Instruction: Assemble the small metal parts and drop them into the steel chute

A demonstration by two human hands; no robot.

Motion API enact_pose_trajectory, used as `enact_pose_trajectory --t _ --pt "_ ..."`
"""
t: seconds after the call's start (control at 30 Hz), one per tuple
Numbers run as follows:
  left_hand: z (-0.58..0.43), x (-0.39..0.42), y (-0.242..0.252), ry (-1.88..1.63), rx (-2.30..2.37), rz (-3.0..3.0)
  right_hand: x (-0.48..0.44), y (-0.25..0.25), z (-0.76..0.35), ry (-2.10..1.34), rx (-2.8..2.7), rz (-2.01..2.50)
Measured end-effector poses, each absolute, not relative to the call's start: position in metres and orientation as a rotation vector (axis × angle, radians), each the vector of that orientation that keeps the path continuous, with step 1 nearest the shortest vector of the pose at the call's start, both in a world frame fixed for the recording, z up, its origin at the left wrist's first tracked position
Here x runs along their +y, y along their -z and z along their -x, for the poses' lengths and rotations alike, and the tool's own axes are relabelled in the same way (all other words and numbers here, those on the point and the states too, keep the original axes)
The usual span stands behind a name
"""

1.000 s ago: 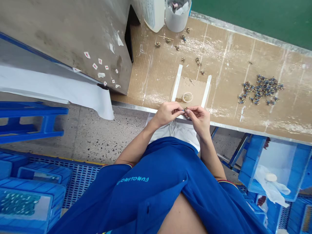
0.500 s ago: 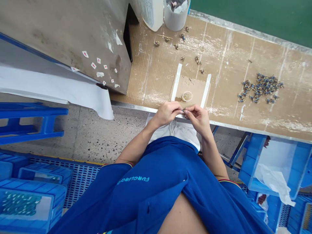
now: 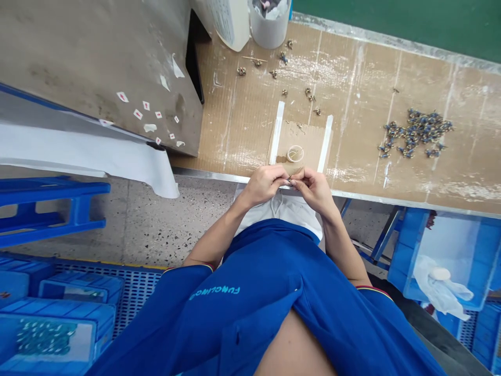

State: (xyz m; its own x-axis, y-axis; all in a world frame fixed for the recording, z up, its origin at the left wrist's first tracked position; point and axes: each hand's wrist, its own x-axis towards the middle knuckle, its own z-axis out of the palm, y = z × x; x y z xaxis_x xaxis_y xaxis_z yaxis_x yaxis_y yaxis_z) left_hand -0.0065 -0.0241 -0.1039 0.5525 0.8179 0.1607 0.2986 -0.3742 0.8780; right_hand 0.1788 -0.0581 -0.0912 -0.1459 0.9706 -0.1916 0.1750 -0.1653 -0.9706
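Note:
At the table's near edge my left hand (image 3: 267,185) and my right hand (image 3: 314,192) meet fingertip to fingertip. Both are closed in a pinch on one tiny dark metal piece (image 3: 290,180), mostly hidden by the fingers. Just beyond them a small round ring-shaped dish (image 3: 295,153) with thin wire-like bits inside sits on a cardboard pad (image 3: 307,137). White tape strips (image 3: 277,133) run along the pad's two sides. Several small brass-coloured pieces (image 3: 309,94) are scattered farther up the table.
A heap of small blue and brass pieces (image 3: 419,133) lies on the right of the cardboard-covered table (image 3: 352,151). A white tub (image 3: 269,28) and a bottle (image 3: 230,23) stand at the back. A large metal box (image 3: 117,68) fills the left. Blue crates (image 3: 403,250) stand below.
The view has shifted slightly, so the table things appear farther left. Both hands stay pinched together at the same place by the table edge. A dark shape now shows at lower right.

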Motion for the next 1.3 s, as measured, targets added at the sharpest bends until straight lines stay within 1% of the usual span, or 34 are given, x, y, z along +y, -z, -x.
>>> enact_pose_trajectory --t 0.13,0.33,0.53,0.77,0.87,1.07,1.3 --pt "0.007 -0.023 0.103 -0.808 0.891 -1.883 -0.061 0.097 -0.177 -1.399 -1.2 1.366" --pt "0.007 -0.02 0.099 -0.803 0.88 -1.873 -0.059 0.096 -0.18 -1.446 -1.102 1.342" --pt "0.007 -0.02 0.101 -0.831 0.877 -1.91 -0.057 0.094 -0.182 -1.441 -1.182 1.346" --pt "0.007 -0.023 0.103 -0.693 0.883 -1.957 -0.049 0.084 -0.192 -1.616 -1.412 1.311" --pt "0.008 -0.022 0.104 -0.668 0.896 -1.965 -0.048 0.088 -0.191 -1.581 -1.447 1.325" --pt "0.011 -0.019 0.093 -0.694 0.903 -1.956 -0.053 0.094 -0.175 -1.443 -1.37 1.417" --pt "0.009 -0.002 0.084 -0.655 1.004 -1.856 -0.038 0.094 -0.179 -1.579 -1.253 1.315"
